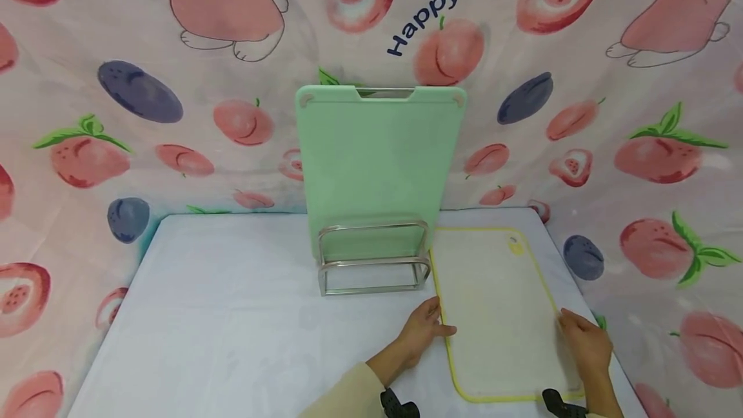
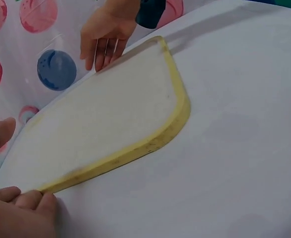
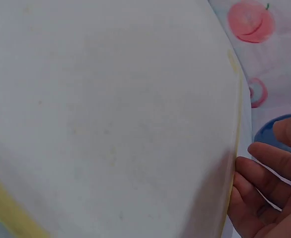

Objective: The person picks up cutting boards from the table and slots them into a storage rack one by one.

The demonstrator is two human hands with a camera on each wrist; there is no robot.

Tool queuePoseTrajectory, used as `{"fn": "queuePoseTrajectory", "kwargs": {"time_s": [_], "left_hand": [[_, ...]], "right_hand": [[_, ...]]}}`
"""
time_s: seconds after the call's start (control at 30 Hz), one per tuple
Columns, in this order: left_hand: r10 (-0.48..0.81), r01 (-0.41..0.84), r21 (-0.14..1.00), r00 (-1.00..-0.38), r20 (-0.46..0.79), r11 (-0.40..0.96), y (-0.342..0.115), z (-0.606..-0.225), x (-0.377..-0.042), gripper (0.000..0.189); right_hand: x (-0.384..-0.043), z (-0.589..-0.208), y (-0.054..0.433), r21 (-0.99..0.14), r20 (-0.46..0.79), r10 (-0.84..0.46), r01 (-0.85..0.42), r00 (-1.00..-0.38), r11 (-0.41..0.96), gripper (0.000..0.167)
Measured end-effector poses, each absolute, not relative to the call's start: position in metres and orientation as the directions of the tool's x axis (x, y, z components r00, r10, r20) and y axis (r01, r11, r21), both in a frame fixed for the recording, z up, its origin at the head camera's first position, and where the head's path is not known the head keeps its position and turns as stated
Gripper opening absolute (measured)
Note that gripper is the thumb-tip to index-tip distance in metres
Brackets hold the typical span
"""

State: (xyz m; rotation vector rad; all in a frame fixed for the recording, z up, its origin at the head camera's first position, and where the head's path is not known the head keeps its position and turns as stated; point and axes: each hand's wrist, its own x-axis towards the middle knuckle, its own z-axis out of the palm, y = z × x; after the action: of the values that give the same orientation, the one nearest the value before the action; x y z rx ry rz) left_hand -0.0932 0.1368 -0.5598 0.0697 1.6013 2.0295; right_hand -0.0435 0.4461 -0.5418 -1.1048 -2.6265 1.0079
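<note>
- Currently white board (image 1: 499, 315) w/ yellow rim lies on white table (image 1: 232, 315), R side, btwn the 2 hands; long sides run away from the person. Yellow corner patch (image 1: 515, 245) at far R corner.
- L hand (image 1: 419, 334): at board's L edge, fingertips touching rim; thumb reaches over the top face & looks raised off it in L wrist view. Not clenched, no grasp seen.
- R hand (image 1: 586, 344): at board's R edge. In R wrist view some fingertips touch the rim, index just beside it, thumb well apart from it. Fingers loosely bent, no pinch; released, i.e. contact only.
- Shadow on board near R hand, along that edge.
- Metal rack (image 1: 374, 262) stands just L of board's far end, near table's mid.
- Green board (image 1: 377, 147) upright in rack, notch in its top edge.
- Beige sleeve (image 1: 348, 395) on L arm; black wrist devices, one per arm ( (image 1: 399, 404) on L).
- Bkgd: fruit-print cloth (image 1: 232, 76) behind & beside table, incl. word "Happy" in dk blue above green board.
</note>
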Motion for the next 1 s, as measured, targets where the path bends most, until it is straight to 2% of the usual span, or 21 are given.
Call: {"fn": "queuePoseTrajectory", "kwargs": {"time_s": [0.17,0.33,0.53,0.73,1.0], "left_hand": [[0.339,-0.386,0.919,-0.878,-0.338,-0.083,0.139,-0.557,-0.097,0.057],[0.254,-0.37,0.928,-0.902,-0.348,-0.044,0.147,-0.558,-0.097,0.055],[0.242,-0.323,0.946,-0.917,-0.317,0.015,0.156,-0.557,-0.1,0.06],[0.217,-0.213,0.956,-0.942,-0.256,0.202,0.163,-0.557,-0.101,0.07],[0.234,-0.163,0.923,-0.939,-0.253,0.348,0.166,-0.556,-0.101,0.079]], "right_hand": [[-0.043,-0.548,0.448,-0.654,-0.16,0.637,0.564,-0.754,0.503,0.054],[-0.049,-0.548,0.452,-0.665,-0.199,0.575,0.541,-0.793,0.515,0.058],[-0.067,-0.545,0.455,-0.654,-0.25,0.492,0.52,-0.834,0.55,0.062],[-0.084,-0.542,0.454,-0.679,-0.298,0.418,0.499,-0.858,0.539,0.068],[-0.094,-0.551,0.454,-0.71,-0.262,0.464,0.494,-0.846,0.501,0.071]]}}
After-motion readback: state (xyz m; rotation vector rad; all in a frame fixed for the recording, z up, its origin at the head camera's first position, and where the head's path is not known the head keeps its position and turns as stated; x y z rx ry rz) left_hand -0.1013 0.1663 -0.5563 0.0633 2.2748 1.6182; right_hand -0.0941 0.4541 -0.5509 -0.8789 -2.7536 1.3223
